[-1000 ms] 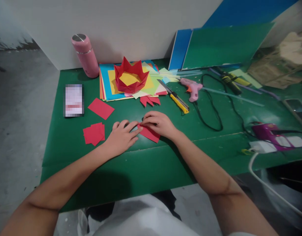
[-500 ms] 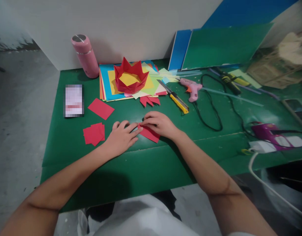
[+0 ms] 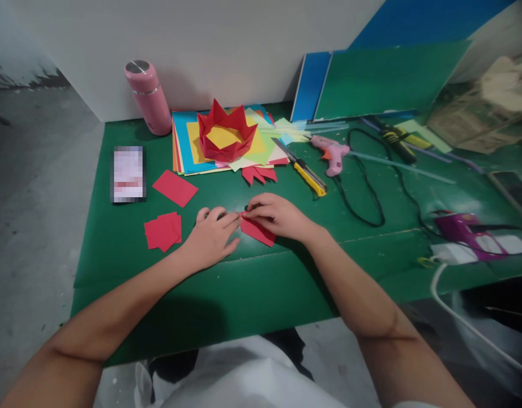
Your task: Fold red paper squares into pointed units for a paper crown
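A small red paper sheet (image 3: 256,231) lies on the green table (image 3: 261,283) in front of me. My right hand (image 3: 278,216) presses down on its far edge, fingers pinched at the paper's left corner. My left hand (image 3: 212,237) lies flat on the table just left of the sheet, fingers stretched toward that same corner and touching it. More red paper squares (image 3: 162,231) lie to the left, and a single red square (image 3: 175,187) lies farther back.
A folded red paper crown (image 3: 226,135) sits on a stack of coloured sheets (image 3: 188,148) at the back. Also on the table: a pink bottle (image 3: 149,97), a yellow utility knife (image 3: 306,171), a pink glue gun (image 3: 331,152) with black cable, a phone (image 3: 127,173), a purple tool (image 3: 462,228).
Both hands have stayed on the red sheet; the fingers shifted slightly, drawing together at its left corner. Nothing else moved.
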Tool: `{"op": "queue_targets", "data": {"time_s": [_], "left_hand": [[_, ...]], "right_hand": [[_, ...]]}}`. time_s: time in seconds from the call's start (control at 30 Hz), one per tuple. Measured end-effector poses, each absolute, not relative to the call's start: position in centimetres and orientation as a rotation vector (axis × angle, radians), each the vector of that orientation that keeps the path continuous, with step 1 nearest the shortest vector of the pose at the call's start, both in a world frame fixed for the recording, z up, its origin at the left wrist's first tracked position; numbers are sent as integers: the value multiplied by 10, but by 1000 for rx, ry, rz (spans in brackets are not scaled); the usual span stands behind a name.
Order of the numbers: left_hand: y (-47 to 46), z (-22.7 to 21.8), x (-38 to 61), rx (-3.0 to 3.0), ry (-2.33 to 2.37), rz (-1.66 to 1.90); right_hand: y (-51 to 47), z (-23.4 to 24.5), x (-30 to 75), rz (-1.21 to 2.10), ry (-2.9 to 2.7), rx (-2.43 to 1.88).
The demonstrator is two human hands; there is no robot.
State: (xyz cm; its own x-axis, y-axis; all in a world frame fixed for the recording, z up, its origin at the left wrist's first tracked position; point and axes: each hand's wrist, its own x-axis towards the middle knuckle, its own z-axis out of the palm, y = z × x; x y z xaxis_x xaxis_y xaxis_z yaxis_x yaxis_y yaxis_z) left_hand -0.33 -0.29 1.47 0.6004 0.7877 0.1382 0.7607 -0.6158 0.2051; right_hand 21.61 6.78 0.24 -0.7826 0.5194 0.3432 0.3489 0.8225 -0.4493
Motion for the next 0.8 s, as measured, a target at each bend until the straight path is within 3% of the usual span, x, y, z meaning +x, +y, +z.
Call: {"op": "queue_targets", "data": {"time_s": [0.8], "left_hand": [[-3,16,-2,2706,1311,339]], "right_hand": [[67,5,223,261,-2604,-865]]}}
